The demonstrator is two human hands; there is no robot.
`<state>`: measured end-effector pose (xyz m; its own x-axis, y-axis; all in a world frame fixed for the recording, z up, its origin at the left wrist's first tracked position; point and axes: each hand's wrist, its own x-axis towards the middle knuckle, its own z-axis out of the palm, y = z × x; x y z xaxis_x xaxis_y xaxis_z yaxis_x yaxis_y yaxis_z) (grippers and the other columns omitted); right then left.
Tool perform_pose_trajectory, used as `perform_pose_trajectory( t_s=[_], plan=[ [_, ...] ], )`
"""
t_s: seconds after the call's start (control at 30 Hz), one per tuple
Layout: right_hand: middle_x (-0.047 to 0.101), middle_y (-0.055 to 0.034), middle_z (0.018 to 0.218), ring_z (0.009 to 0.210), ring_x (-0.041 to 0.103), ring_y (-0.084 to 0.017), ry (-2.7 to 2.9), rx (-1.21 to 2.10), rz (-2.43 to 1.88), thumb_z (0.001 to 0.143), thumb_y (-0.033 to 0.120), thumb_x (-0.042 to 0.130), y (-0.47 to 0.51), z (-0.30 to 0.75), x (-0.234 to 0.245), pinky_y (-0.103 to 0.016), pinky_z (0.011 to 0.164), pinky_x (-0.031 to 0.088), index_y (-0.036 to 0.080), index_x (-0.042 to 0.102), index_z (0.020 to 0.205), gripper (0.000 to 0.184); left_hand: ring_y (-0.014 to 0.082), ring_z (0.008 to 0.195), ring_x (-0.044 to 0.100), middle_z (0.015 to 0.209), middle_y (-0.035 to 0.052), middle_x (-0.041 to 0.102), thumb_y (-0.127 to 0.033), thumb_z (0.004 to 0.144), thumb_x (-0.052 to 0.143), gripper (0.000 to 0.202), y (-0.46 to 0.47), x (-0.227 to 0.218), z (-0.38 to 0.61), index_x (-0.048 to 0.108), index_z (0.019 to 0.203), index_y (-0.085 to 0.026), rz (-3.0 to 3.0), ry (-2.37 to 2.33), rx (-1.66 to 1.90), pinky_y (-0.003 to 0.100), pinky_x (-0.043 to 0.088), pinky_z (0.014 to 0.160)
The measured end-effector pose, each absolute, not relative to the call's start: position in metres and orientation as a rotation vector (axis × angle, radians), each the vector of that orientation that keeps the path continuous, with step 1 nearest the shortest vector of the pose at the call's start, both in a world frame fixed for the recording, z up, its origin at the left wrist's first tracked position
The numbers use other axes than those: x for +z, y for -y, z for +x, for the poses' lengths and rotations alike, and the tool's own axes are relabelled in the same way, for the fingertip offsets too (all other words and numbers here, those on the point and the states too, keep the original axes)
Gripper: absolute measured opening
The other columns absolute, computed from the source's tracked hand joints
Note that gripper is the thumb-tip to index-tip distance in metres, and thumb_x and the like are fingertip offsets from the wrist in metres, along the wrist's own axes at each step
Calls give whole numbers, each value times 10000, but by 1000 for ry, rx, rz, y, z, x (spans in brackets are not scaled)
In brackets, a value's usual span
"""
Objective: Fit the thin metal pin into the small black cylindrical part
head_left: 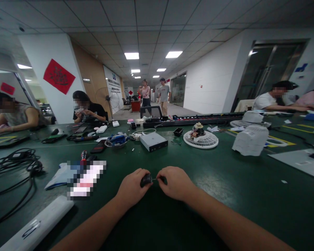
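"Black, partly hidden: what part (pixel 146 180) do we hold over the table (pixel 146 228)?"
"Our left hand (pixel 132 187) grips it; our right hand (pixel 176 183) pinches the thin rod (pixel 154 179) beside it, tip covered."

I see both bare arms (pixel 95 223) slanting inward, the left hand (pixel 133 184) curled in a grip, the right hand (pixel 175 182) pinching just beside it.

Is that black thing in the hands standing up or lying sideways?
Sideways: the black piece, in the left hand, has one end facing the right hand.
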<state>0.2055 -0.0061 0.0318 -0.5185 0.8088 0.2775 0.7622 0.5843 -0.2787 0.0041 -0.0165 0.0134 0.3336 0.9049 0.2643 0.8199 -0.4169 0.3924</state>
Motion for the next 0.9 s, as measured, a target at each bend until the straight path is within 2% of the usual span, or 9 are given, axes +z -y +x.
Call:
perform_pose_trajectory(
  t_s=[0.13, 0.33, 0.5, 0.57, 0.7, 0.9],
  plan=[
    [729, -27, 858, 751, 638, -185, 2403, 309, -1245, 833, 248, 532, 5, 205, 30, -288, 670, 432, 247, 739, 894, 215, 185, 889, 605, 1004, 10, 643, -287, 818, 635, 238, 18, 14, 6, 620, 1053, -258, 2445, -1539, 609, 287, 445, 745],
    [718, -47, 778, 691, 629, -200, 2432, 186, -1310, 821, 264, 537, 7, 201, 27, -303, 633, 413, 236, 734, 817, 199, 199, 908, 605, 1006, 15, 649, -283, 818, 631, 232, 18, 14, 7, 629, 1048, -259, 2449, -1569, 595, 291, 443, 747],
    [715, -28, 811, 709, 630, -189, 2333, 208, -1361, 830, 252, 521, 8, 201, 29, -291, 629, 404, 253, 711, 861, 193, 194, 899, 606, 1011, 14, 653, -263, 814, 624, 225, 16, 12, 6, 626, 1039, -255, 2406, -1585, 667, 292, 443, 759],
    [702, -32, 780, 684, 616, -186, 2266, 204, -1431, 822, 301, 557, 7, 202, 31, -284, 593, 384, 243, 701, 856, 159, 197, 890, 607, 986, 11, 656, -264, 818, 615, 197, 15, 12, 5, 628, 1014, -252, 2386, -1624, 675, 298, 444, 756],
    [686, -21, 726, 655, 606, -174, 2270, 424, -1410, 753, 451, 672, 7, 201, 30, -260, 535, 361, 242, 713, 861, 239, 208, 897, 610, 968, 19, 658, -273, 815, 616, 167, 14, 12, 4, 630, 978, -240, 2331, -1733, 659, 313, 448, 772],
    [725, -10, 798, 700, 643, -167, 2370, 657, -1284, 768, 366, 688, 6, 198, 20, -254, 583, 425, 255, 753, 818, 137, 214, 904, 615, 971, 17, 665, -285, 807, 626, 171, 12, 12, 3, 627, 971, -241, 2267, -1781, 688, 327, 457, 780]
  ],
)
